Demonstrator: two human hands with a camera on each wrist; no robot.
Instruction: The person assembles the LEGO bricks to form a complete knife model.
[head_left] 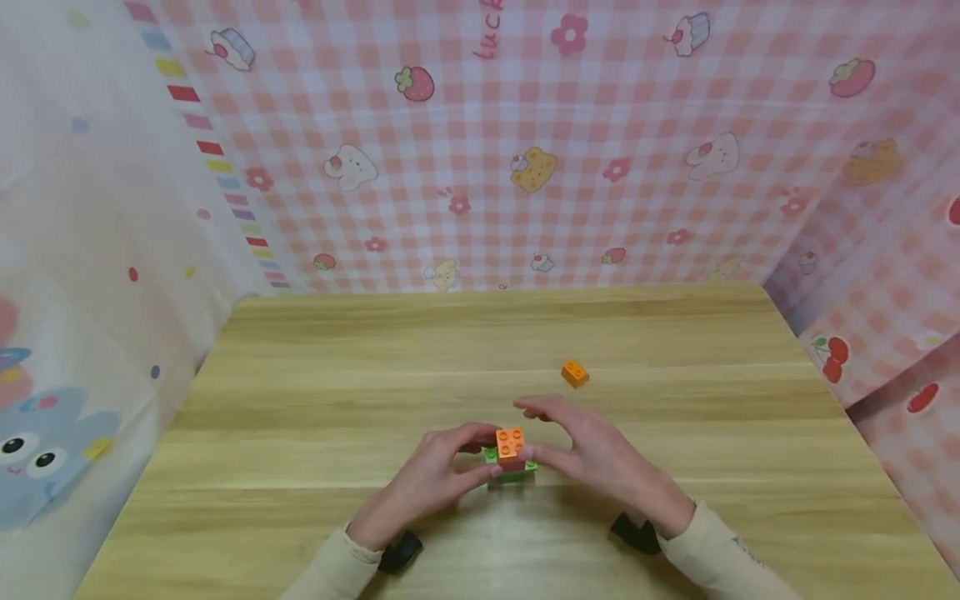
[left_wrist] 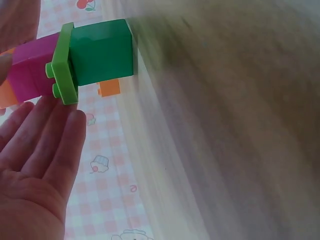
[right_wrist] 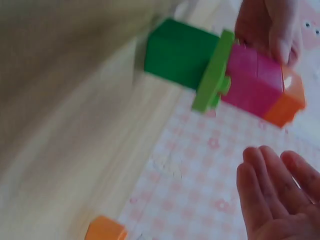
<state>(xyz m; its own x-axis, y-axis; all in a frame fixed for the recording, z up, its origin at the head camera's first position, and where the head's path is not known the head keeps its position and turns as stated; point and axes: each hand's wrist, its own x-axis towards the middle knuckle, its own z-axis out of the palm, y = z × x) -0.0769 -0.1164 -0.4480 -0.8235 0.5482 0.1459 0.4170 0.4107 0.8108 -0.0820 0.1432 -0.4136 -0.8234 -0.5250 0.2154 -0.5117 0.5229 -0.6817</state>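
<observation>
Between the two hands stands a stack of toy building bricks, its base right at the tabletop. A dark green brick [left_wrist: 102,52] is at the bottom, with a light green plate [left_wrist: 63,65] above it. Over that come a magenta section [right_wrist: 250,80] and an orange brick [head_left: 510,442] on top. My left hand [head_left: 431,471] holds the stack from the left, thumb at the near side and index finger at the far side. From the right, my right hand [head_left: 600,454] has its thumb at the orange brick's edge, other fingers extended and apart from the stack.
A loose orange brick [head_left: 575,373] lies on the wooden table [head_left: 360,367], beyond the right hand. Behind the table hangs a pink checked cloth [head_left: 480,150]. Printed cloths also hang at the left and right sides.
</observation>
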